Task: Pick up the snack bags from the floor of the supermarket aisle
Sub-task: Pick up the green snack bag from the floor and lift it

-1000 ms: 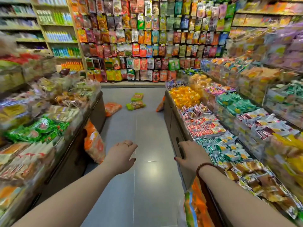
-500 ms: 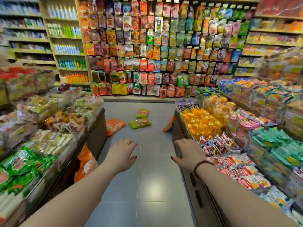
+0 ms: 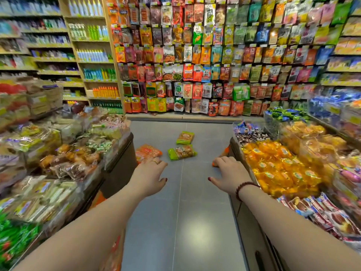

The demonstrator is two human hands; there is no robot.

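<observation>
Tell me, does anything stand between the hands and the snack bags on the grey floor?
Nothing visible does. Only bare grey tiled floor separates the left hand and the right hand from the nearer green plastic snack bag and the farther green one. The flat orange plastic bag lies just beyond the left hand.

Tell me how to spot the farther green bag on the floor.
Look to the wall of hanging packets at the aisle's end, then down to the grey floor before it. Among the bags lying there, the far green bag is the one nearest that wall. The near green bag lies closer to the viewer, and the orange bag left of that.
</observation>
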